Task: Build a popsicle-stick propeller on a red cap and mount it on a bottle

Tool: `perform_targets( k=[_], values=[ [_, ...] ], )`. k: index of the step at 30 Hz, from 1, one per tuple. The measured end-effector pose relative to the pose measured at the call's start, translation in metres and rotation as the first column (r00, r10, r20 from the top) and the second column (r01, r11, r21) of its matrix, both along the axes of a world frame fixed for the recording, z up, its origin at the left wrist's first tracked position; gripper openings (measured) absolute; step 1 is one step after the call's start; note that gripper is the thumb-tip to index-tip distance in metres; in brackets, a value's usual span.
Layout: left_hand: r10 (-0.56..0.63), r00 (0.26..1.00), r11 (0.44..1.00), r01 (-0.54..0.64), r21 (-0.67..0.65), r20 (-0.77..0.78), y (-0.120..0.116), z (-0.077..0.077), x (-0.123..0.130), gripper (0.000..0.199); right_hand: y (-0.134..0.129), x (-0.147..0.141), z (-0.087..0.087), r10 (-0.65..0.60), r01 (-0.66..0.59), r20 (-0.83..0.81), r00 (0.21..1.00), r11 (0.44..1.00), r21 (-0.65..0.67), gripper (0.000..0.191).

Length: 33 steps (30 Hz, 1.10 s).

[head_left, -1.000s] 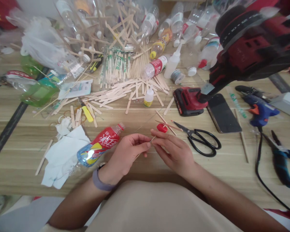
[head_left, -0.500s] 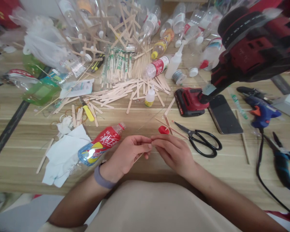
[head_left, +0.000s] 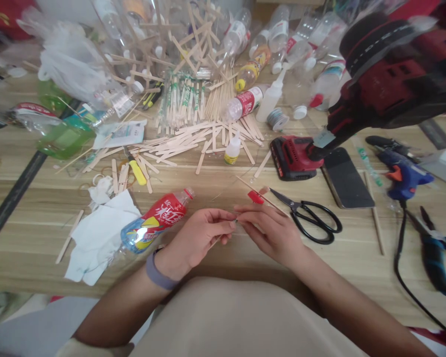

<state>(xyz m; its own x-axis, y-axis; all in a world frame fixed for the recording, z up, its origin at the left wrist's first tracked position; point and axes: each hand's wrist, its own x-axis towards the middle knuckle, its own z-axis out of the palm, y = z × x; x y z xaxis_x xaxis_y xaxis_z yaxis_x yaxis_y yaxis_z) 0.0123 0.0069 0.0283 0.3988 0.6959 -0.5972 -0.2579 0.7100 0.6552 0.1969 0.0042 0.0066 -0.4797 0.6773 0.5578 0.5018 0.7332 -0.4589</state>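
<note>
Left hand: here it is (head_left: 195, 239), thumb and fingers pinched around a thin stick (head_left: 215, 241), its tail poking out below the palm; the close grip is presumably for steadiness.
Right hand: right up against it (head_left: 273, 233), fingertips meeting the left's at the stick's upper end; whether they clamp the stick or some finer bit, I cannot tell.
Stick's spot: low over the near edge of the table (head_left: 182, 177), in front of the person's body, likely so both hands can work close in.
Scissors: open a little (head_left: 296, 204), just beyond the right hand, black handles towards the right, which probably makes them easy to grab.
Red cap: just past the right fingers (head_left: 255, 197), a loose thin stick lying close by.
Bottle: on its side left of the hands (head_left: 158, 218), mouth uncapped, its base by the white tissue (head_left: 100, 233).
Glue bottle: upright ahead (head_left: 232, 149), perhaps stood so nothing leaks, flat sticks (head_left: 171, 149) heaped behind.
Drill: planted on its battery (head_left: 295, 156), that wide foot seemingly propping the heavy body.
Far right: phone (head_left: 348, 178), glue gun (head_left: 407, 181) and pliers (head_left: 433, 255), set clear of the hands.
</note>
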Motion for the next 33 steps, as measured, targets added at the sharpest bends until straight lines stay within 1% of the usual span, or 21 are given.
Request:
perform_targets(
  k=[7, 12, 16, 22, 28, 33],
  values=[
    [-0.009, 1.0, 1.0, 0.009, 0.002, -0.01, -0.0003, -0.0024, -0.0007, 0.025, 0.0001, -0.0014, 0.0019, 0.046, -0.046, 0.006, 0.999, 0.998, -0.032, 0.013],
    [-0.023, 1.0, 1.0, 0.023, 0.005, 0.013, -0.0004, -0.0008, -0.0004, 0.027, -0.0003, -0.0025, 0.0018, 0.036, -0.044, -0.064, 0.997, 0.992, -0.122, 0.013],
    [-0.009, 1.0, 1.0, 0.009, -0.026, 0.019, 0.0, 0.0007, -0.0015, 0.028, 0.0006, -0.0036, 0.0038, 0.024, -0.046, -0.112, 0.993, 0.979, -0.197, 0.012],
    [-0.041, 0.995, 0.997, 0.046, -0.066, 0.088, 0.0024, 0.0027, -0.0034, 0.027, -0.0007, -0.0037, 0.0064, -0.002, -0.038, -0.169, 0.986, 0.971, -0.237, 0.012],
    [-0.037, 0.987, 0.99, 0.058, -0.13, 0.157, 0.0052, 0.0067, -0.0054, 0.029, -0.0022, -0.0017, 0.0071, -0.008, -0.04, -0.186, 0.983, 0.966, -0.257, 0.011],
    [-0.077, 0.977, 0.983, 0.108, -0.151, 0.198, 0.0055, 0.0039, -0.0078, 0.025, -0.0022, -0.001, 0.0083, 0.008, -0.055, -0.187, 0.982, 0.967, -0.25, 0.012]
  ],
)
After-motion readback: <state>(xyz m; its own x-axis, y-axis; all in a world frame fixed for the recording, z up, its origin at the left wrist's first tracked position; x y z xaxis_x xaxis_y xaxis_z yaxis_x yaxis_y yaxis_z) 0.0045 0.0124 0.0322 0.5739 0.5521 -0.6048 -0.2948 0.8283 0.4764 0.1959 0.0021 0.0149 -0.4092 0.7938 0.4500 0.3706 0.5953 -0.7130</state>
